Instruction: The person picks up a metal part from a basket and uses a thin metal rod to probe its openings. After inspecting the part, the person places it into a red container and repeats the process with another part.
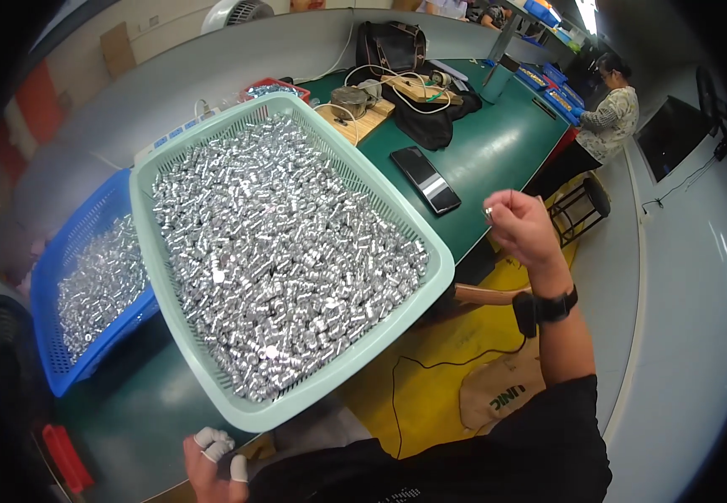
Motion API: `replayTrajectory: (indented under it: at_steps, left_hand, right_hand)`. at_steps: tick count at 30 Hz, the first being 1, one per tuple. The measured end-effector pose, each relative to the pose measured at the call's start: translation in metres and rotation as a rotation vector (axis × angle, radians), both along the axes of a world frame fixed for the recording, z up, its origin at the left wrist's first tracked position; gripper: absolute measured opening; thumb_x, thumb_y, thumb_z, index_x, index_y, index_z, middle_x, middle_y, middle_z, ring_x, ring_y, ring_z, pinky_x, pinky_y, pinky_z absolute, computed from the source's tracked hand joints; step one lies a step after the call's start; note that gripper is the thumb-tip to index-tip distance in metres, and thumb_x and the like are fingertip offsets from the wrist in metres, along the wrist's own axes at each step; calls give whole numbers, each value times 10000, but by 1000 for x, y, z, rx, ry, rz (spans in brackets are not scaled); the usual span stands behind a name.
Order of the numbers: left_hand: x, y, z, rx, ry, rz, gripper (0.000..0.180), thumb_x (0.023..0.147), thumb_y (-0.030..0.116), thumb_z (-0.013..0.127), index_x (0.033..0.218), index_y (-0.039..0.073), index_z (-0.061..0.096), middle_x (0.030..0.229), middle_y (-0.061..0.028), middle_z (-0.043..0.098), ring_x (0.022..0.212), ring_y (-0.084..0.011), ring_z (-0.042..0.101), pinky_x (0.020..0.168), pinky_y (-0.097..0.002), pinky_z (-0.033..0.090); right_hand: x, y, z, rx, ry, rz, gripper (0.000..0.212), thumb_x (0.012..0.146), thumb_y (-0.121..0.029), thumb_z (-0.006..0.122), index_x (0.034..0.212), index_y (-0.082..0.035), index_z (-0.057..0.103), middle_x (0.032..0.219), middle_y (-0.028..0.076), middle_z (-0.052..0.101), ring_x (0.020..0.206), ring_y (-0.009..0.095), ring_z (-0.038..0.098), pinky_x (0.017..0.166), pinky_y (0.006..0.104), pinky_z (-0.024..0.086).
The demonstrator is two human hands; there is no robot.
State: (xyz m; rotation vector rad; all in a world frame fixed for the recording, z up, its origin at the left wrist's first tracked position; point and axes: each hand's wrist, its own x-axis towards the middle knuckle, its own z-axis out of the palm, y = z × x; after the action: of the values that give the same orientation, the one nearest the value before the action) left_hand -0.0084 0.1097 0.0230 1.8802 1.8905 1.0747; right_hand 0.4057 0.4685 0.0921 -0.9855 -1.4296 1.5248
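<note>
A pale green plastic basket [418, 226] stands on the green table, filled with a great many small silvery metal fittings [280, 243]. Raised to the right of it, my right hand [524, 228] is closed in a pinch, and a small shiny metal fitting [488, 213] shows at the fingertips. White finger cots cover several fingertips of my left hand [210, 465], which is low beside the basket's near corner. Its thumb stands apart from the bent fingers, and nothing shows between them.
Left of the green basket sits a blue basket [49, 352] of similar parts. A phone [425, 179], wooden boards [355, 124], a black bag [390, 46] and a red tray [273, 84] lie farther back. A red object [67, 458] is at lower left. Another person [611, 113] works at far right.
</note>
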Motion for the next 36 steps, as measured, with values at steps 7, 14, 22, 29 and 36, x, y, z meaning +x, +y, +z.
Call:
replayTrajectory:
  at_steps: [7,14,22,29,36]
  left_hand:
    - [-5,-19,-21,136,-362,25,371,823,-41,594,1186,-13,528,1205,-134,501,1005,-217,491,896,-327,410]
    - [17,-32,-18,144,-527,-90,421,781,1,744,1162,-2,564,1133,-133,572,940,-222,570,843,-315,473]
    - [1,-78,-41,102,-692,-71,410,788,-59,712,1167,26,582,1154,-88,553,966,-165,554,810,-272,475]
    - [-5,-88,-52,139,-726,-60,325,799,-51,710,1101,28,622,1090,-74,580,932,-156,583,781,-267,486]
    - [-9,-86,-57,138,-688,-10,285,802,-55,700,1068,27,636,1086,-75,587,921,-153,586,779,-256,478]
  right_hand:
    - [-100,-196,-44,-209,399,404,180,874,-116,723,966,19,648,920,170,636,600,93,493,486,199,363]
    - [-189,-275,-93,-563,456,603,145,919,-46,646,1043,30,640,966,97,672,615,26,471,495,163,345]
    - [-243,-314,-108,-673,325,646,143,926,-49,645,1056,-4,605,952,118,671,587,25,467,457,163,338]
    - [-262,-320,-115,-613,215,680,217,915,-89,673,1105,-19,593,979,47,679,652,1,520,474,143,343]
    - [-269,-314,-113,-580,167,707,236,904,-94,692,1108,-21,597,955,24,668,718,1,553,506,141,365]
